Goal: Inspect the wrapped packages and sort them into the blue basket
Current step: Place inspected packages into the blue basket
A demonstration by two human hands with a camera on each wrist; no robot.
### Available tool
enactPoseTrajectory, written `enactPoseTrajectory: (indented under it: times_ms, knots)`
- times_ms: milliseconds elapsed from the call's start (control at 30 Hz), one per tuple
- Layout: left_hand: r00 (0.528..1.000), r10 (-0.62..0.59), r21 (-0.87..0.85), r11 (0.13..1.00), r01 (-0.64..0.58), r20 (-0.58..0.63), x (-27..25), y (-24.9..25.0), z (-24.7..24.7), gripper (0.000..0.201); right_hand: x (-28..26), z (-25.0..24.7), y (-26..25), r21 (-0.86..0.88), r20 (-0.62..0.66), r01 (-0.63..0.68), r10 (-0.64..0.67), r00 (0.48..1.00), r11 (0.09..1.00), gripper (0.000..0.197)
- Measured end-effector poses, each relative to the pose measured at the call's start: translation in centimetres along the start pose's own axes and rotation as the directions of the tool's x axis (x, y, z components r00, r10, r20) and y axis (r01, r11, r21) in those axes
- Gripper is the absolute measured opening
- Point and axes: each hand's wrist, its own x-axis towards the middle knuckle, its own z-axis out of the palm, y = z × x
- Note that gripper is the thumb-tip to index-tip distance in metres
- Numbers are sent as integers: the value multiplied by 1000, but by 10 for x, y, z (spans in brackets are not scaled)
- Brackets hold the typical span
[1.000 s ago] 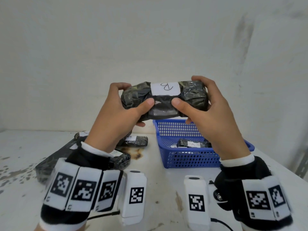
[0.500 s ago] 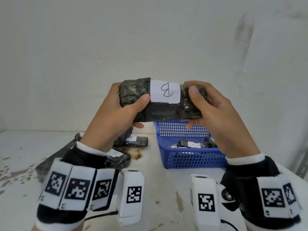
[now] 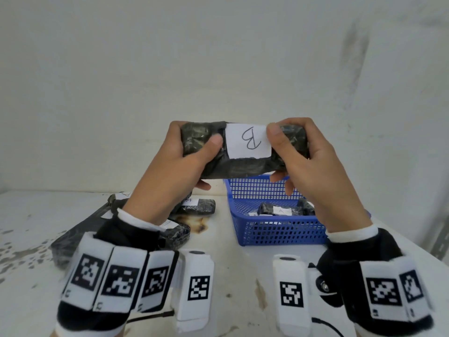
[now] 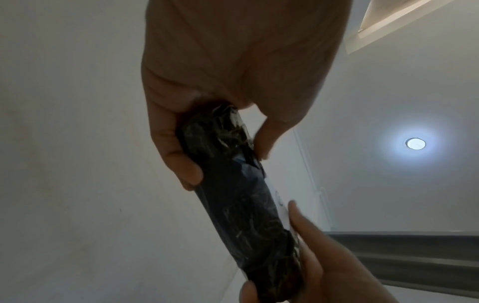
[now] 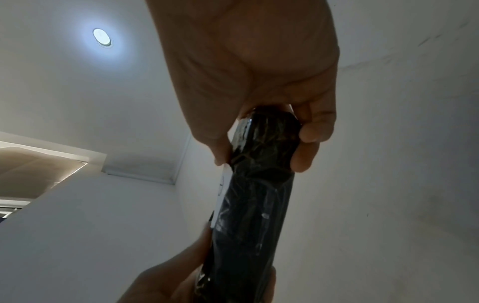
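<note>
A black wrapped package (image 3: 243,164) with a white label marked "B" is held up in front of the wall, above the table. My left hand (image 3: 179,156) grips its left end, thumb on the front. My right hand (image 3: 298,152) grips its right end, thumb at the label's edge. The wrist views show the same package (image 4: 238,201) (image 5: 256,194) from below, with fingers curled round each end. The blue basket (image 3: 274,229) stands on the table under the right hand and holds labelled black packages (image 3: 277,210).
More black wrapped packages (image 3: 196,206) lie on the white table (image 3: 230,276) left of the basket, partly hidden by my left wrist. A burn mark (image 3: 194,222) stains the tabletop beside them. A plain wall stands close behind.
Both hands have turned the package so the "B" label faces me more fully. My right thumb moved up from the lower front to the label's right edge.
</note>
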Motion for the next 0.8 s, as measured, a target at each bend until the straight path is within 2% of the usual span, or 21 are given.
enactPoseTrajectory:
  times_ms: [67, 200, 433, 667, 733, 800]
  knots:
    - [1000, 10, 20, 1000, -10, -17, -1, 0, 1, 20, -1, 2, -1, -23, -10, 13, -14, 1000, 1000, 34]
    - [998, 23, 86, 996, -19, -55, -3, 0, 2, 36, -3, 5, -1, -54, -20, 34, -35, 999, 998, 43]
    - [995, 6, 76, 997, 2, -100, -2, -2, 3, 37, -3, 7, -1, -92, -15, 68, -69, 997, 993, 50]
    - [992, 0, 53, 999, 7, -128, -2, -1, 7, 38, -5, 6, -4, -28, 8, 98, -98, 995, 995, 42]
    - [991, -9, 46, 999, 15, -131, -2, 1, 7, 44, -5, 4, -6, 8, 12, 90, -90, 996, 996, 35]
    - [992, -16, 32, 999, 20, -126, -2, 1, 6, 41, -4, 3, -6, 30, 18, 93, -94, 995, 995, 25]
